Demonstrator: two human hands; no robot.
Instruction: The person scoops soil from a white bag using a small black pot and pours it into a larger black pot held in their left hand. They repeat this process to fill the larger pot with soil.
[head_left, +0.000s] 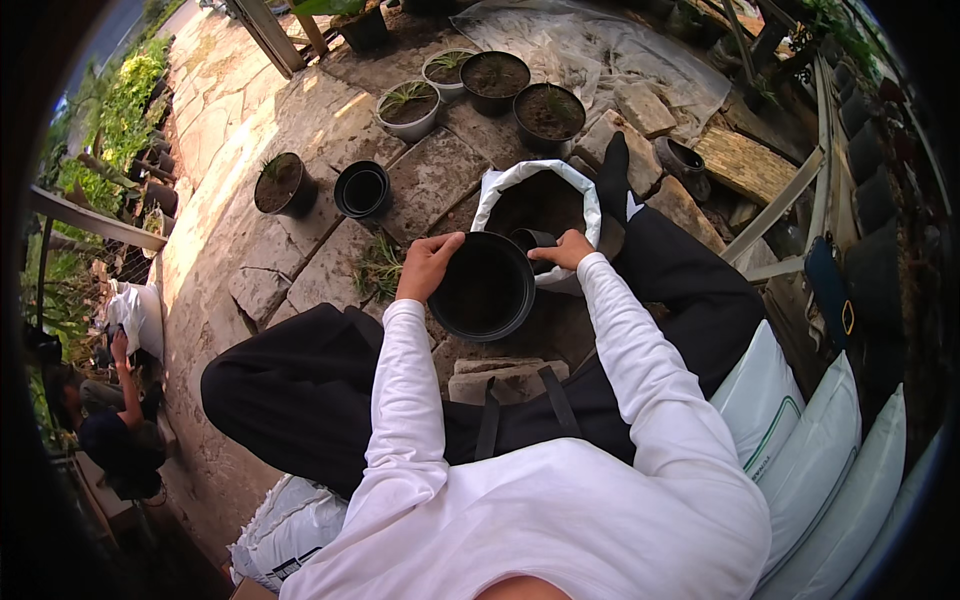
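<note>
My left hand (429, 265) grips the rim of a large black plastic pot (484, 289), tilted so that its dark inside faces me. How much soil it holds is too dark to tell. In my right hand (564, 252) is a small black pot (531, 241), held by its edge at the mouth of a white sack (487, 196). The sack's top is rolled down, and dark soil (536, 199) lies inside. Left of the large pot, a loose clump of grassy plants (379, 268) rests on the paving.
Potted seedlings (409, 105) stand ahead, beside a black potted plant (549, 116). Nested black pots (363, 191) and another planted pot (286, 185) are at left. Filled white bags (810, 442) lean at my right. A person (124, 435) sits far left. Stone slabs (442, 176) are uneven.
</note>
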